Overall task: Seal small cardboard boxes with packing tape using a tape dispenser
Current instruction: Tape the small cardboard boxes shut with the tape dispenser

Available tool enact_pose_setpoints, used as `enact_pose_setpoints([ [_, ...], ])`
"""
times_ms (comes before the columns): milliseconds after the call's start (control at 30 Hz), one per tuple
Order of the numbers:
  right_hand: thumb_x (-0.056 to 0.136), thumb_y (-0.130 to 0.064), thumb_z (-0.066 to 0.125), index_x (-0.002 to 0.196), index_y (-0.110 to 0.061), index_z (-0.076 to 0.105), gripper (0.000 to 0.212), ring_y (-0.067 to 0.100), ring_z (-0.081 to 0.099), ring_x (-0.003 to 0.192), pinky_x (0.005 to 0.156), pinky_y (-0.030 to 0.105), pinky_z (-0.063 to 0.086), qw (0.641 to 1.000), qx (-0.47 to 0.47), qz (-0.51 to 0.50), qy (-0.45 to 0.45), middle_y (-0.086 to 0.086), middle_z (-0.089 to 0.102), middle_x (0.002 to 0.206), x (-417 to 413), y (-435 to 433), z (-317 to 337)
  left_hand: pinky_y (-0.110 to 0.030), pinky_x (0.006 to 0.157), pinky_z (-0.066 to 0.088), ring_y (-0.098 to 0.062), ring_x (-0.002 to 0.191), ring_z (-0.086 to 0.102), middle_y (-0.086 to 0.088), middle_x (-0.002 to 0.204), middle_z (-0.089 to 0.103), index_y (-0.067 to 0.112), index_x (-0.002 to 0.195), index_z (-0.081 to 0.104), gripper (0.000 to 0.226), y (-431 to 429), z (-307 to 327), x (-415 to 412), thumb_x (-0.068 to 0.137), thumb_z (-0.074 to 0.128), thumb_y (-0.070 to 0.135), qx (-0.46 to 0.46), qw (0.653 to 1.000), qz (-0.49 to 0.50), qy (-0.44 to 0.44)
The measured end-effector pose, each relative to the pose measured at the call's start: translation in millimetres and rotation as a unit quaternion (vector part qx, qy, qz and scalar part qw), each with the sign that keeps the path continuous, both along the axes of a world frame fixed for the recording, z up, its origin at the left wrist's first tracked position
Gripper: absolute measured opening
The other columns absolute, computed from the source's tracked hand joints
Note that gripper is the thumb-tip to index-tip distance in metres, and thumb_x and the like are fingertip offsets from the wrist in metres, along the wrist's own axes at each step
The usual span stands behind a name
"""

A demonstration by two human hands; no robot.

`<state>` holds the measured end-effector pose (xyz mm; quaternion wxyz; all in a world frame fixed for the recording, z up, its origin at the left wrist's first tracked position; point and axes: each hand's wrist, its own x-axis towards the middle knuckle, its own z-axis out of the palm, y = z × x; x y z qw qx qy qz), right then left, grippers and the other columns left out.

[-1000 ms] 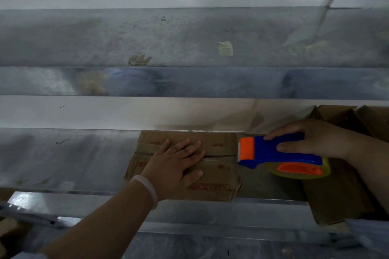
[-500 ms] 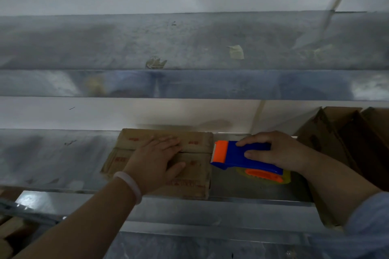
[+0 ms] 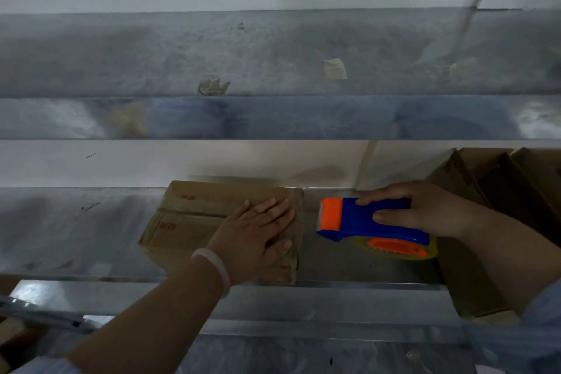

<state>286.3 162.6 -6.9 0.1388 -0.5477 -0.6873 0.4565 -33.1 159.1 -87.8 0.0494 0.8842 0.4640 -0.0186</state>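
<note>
A small brown cardboard box with red print lies closed on the metal shelf. My left hand presses flat on the right part of its top, fingers straight. My right hand grips the handle of a blue and orange tape dispenser. The dispenser's orange head sits just right of the box's right edge, a small gap between them. A yellowish tape roll with an orange hub hangs under the dispenser.
Several open brown cartons stand at the right end of the shelf, behind my right forearm. A second metal shelf runs above, with scraps of tape stuck on it. A metal rail fronts the lower shelf.
My left hand slid rightward across the box top, toward its right edge. The dispenser's head, at the box's right edge half a second ago, now stands a small gap off it.
</note>
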Motion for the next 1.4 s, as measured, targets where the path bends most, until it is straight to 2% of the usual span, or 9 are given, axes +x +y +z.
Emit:
enact_pose_setpoints([
  [433,0.077,-0.06,0.065,0.09,-0.07,0.054,0.02,-0.007,0.054,0.088,0.068,0.007,0.039,0.981,0.069,0.022,-0.179,-0.031,0.055,0.105,-18.8,-6.6,-17.1,-0.036,0.117,-0.006,-0.002,0.145,-0.007,0.023,0.154,-0.009,0.04,0.15,0.002,0.066,0.5,-1.2,0.6,0.088,-0.001,0.065,0.013,1.0,0.002,-0.017],
  [633,0.09,-0.055,0.049,0.128,-0.049,0.051,0.039,0.009,0.056,0.109,0.086,0.026,0.048,0.929,0.179,0.039,-0.323,-0.014,0.059,0.129,-43.3,-22.0,-51.5,-0.035,0.116,-0.006,-0.003,0.145,-0.006,0.024,0.154,-0.009,0.041,0.15,0.004,0.063,1.6,-3.2,-0.1,0.091,0.005,0.064,0.015,1.0,0.003,-0.018],
  [800,0.096,-0.053,0.036,0.134,-0.052,0.041,0.039,0.0,0.054,0.066,0.051,0.012,0.032,0.926,0.212,-0.092,-0.298,-0.013,0.066,0.112,-20.8,-22.2,-48.9,-0.034,0.116,-0.008,-0.003,0.145,-0.005,0.023,0.156,-0.006,0.042,0.15,0.004,0.062,0.3,-2.9,-0.8,0.092,0.007,0.064,0.019,1.0,0.005,-0.021],
  [900,0.093,-0.045,0.043,0.142,-0.049,0.028,0.052,-0.003,0.052,0.063,0.049,0.011,0.032,0.939,0.196,-0.077,-0.273,-0.008,0.064,0.115,-14.1,-21.5,-51.9,-0.032,0.115,-0.009,-0.001,0.145,-0.006,0.024,0.155,-0.007,0.043,0.149,0.003,0.067,-0.4,-1.3,-0.2,0.086,-0.001,0.066,0.017,0.999,0.009,-0.027],
  [1000,0.085,-0.038,0.055,0.148,-0.042,0.017,0.073,0.01,0.063,0.091,0.071,0.023,0.051,0.914,0.247,-0.05,-0.317,-0.001,0.061,0.126,-10.1,-23.0,-69.4,-0.032,0.115,-0.01,-0.001,0.145,-0.007,0.024,0.155,-0.007,0.043,0.149,0.003,0.068,-1.6,-0.3,1.1,0.085,-0.002,0.067,0.016,0.999,0.012,-0.03],
  [1067,0.083,-0.035,0.058,0.149,-0.036,0.02,0.076,0.021,0.055,0.117,0.098,0.034,0.045,0.897,0.259,-0.057,-0.354,0.001,0.053,0.138,-10.2,-19.7,-84.7,-0.032,0.116,-0.01,0.0,0.144,-0.007,0.025,0.154,-0.008,0.043,0.149,0.002,0.066,-1.9,0.2,0.6,0.087,0.001,0.067,0.012,0.999,0.014,-0.031],
  [1200,0.093,-0.026,0.046,0.152,-0.031,0.01,0.07,0.026,0.045,0.128,0.108,0.038,0.034,0.867,0.219,-0.012,-0.448,0.005,0.043,0.146,-9.6,-16.2,-112.7,-0.032,0.116,-0.012,0.002,0.142,-0.013,0.027,0.152,-0.013,0.043,0.146,-0.005,0.063,-1.8,0.0,-0.9,0.088,0.001,0.067,0.009,0.999,0.011,-0.033],
  [1267,0.089,-0.01,0.051,0.151,-0.019,0.027,0.066,0.032,0.047,0.13,0.109,0.045,0.036,0.856,0.278,0.012,-0.435,0.011,0.043,0.147,-11.1,-21.2,-122.2,-0.031,0.116,-0.013,0.003,0.141,-0.015,0.027,0.152,-0.013,0.043,0.145,-0.007,0.064,-1.9,-0.2,-0.5,0.086,-0.001,0.067,0.007,0.999,0.011,-0.035],
  [1400,0.072,-0.004,0.041,0.119,-0.005,0.067,0.054,0.043,0.067,0.096,0.08,0.054,0.054,0.836,0.347,0.007,-0.425,0.021,0.068,0.11,-23.1,-41.4,-132.8,-0.032,0.117,-0.011,0.0,0.144,-0.01,0.025,0.153,-0.008,0.04,0.148,0.003,0.06,-0.5,0.9,0.3,0.094,0.014,0.064,0.006,0.999,0.008,-0.042],
])
